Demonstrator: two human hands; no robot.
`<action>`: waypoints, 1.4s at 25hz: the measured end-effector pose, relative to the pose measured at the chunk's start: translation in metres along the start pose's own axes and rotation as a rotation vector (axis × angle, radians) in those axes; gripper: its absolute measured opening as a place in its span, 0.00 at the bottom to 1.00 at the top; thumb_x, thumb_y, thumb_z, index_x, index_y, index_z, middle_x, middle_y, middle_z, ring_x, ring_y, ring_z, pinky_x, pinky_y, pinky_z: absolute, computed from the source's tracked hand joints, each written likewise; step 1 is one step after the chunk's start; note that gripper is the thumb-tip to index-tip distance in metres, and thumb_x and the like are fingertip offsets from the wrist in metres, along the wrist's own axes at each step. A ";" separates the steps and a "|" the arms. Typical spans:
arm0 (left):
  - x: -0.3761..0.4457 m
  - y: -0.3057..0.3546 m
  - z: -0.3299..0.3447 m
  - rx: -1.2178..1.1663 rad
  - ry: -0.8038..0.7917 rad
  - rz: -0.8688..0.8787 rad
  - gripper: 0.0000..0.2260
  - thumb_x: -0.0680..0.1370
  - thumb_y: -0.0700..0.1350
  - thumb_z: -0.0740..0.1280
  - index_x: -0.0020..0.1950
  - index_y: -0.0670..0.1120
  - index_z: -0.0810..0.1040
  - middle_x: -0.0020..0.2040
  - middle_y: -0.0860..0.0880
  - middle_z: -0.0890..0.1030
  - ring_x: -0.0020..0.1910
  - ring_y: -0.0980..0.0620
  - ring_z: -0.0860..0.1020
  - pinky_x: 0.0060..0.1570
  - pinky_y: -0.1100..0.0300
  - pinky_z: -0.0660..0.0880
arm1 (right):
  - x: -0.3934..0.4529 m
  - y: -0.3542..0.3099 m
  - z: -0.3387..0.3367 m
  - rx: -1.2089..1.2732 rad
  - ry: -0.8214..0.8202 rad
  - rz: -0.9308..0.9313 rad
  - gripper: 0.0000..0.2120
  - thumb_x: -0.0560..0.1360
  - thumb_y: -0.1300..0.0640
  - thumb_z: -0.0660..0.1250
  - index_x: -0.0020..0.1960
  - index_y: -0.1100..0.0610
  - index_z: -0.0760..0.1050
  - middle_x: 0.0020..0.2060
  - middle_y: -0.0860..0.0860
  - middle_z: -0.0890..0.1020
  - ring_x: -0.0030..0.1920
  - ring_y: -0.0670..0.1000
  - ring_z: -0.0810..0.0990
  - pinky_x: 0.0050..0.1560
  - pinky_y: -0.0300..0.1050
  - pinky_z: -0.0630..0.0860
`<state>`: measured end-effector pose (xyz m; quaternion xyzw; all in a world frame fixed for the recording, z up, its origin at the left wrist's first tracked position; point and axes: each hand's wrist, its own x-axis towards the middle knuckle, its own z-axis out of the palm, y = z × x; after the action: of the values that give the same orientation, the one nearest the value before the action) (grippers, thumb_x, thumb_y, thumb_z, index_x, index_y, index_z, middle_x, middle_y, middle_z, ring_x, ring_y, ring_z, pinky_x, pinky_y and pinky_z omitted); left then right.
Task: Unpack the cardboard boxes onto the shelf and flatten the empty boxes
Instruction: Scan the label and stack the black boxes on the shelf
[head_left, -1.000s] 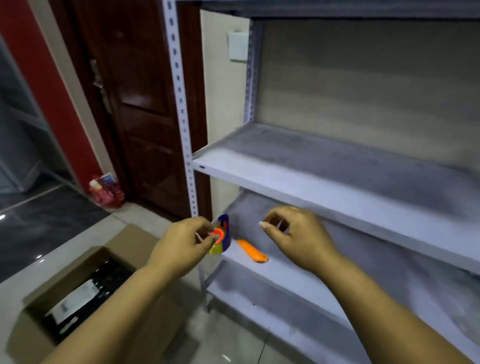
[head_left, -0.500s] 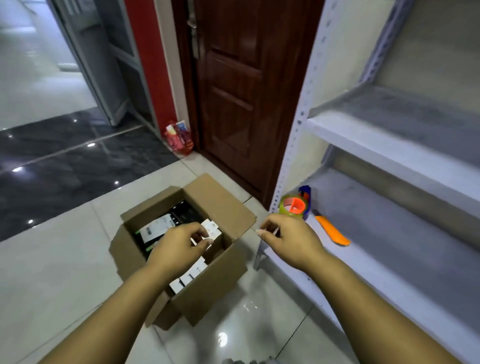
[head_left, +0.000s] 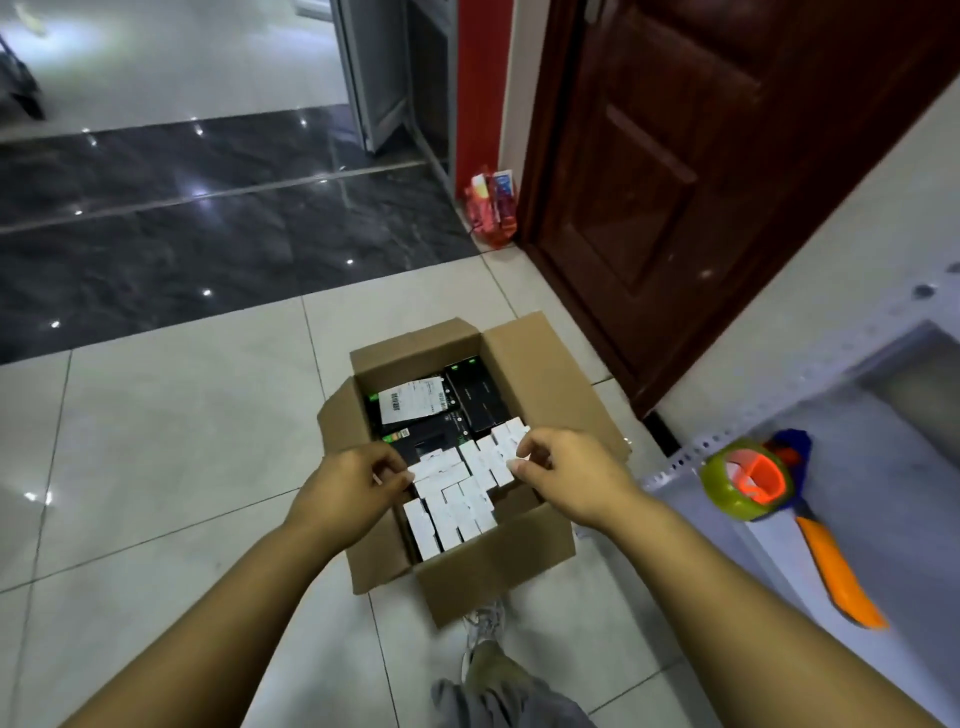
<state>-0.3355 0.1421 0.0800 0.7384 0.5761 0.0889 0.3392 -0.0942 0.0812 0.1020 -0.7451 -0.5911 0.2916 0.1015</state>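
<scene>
An open cardboard box (head_left: 535, 374) stands on the tiled floor in front of me. Inside lie several small white boxes (head_left: 457, 499) at the near side and black boxes (head_left: 475, 395) behind them, one bearing a white label. My left hand (head_left: 353, 483) reaches into the box from the left, its curled fingers touching a small white box. My right hand (head_left: 566, 467) hovers over the right side, fingertips on the white boxes there. Whether either hand has a firm hold is unclear. The grey metal shelf (head_left: 883, 467) is at the right.
A tape dispenser (head_left: 748, 478) and an orange knife (head_left: 841, 571) lie on the lower shelf board. A dark wooden door (head_left: 675, 156) stands behind the box. Red packets (head_left: 491, 208) sit by the door frame. My shoe (head_left: 483, 623) is just below the box.
My view swung from the shelf down to the box. My left hand left the tape dispenser on the shelf, and both hands moved into the box onto the white boxes.
</scene>
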 end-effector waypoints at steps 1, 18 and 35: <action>0.013 -0.004 0.001 -0.002 0.006 -0.028 0.04 0.76 0.49 0.69 0.41 0.56 0.77 0.38 0.58 0.79 0.39 0.59 0.76 0.40 0.60 0.75 | 0.020 0.001 0.002 -0.001 -0.038 -0.007 0.09 0.77 0.44 0.65 0.51 0.48 0.76 0.42 0.44 0.81 0.44 0.48 0.78 0.44 0.43 0.75; 0.130 -0.079 0.049 -0.058 0.048 -0.397 0.09 0.76 0.48 0.69 0.54 0.46 0.78 0.49 0.51 0.77 0.44 0.56 0.76 0.38 0.68 0.68 | 0.226 0.018 0.064 -0.072 -0.409 -0.021 0.10 0.79 0.47 0.62 0.55 0.50 0.76 0.49 0.46 0.80 0.49 0.48 0.77 0.51 0.48 0.77; 0.245 -0.192 0.145 -0.027 0.167 -0.547 0.26 0.77 0.50 0.67 0.72 0.48 0.63 0.71 0.46 0.63 0.69 0.45 0.63 0.65 0.54 0.66 | 0.346 0.052 0.222 -0.139 -0.413 0.006 0.11 0.78 0.47 0.64 0.56 0.51 0.76 0.51 0.49 0.80 0.50 0.51 0.78 0.49 0.48 0.78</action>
<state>-0.3333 0.3279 -0.2086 0.5411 0.7785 0.0626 0.3118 -0.1292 0.3488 -0.2125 -0.6765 -0.6158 0.3970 -0.0744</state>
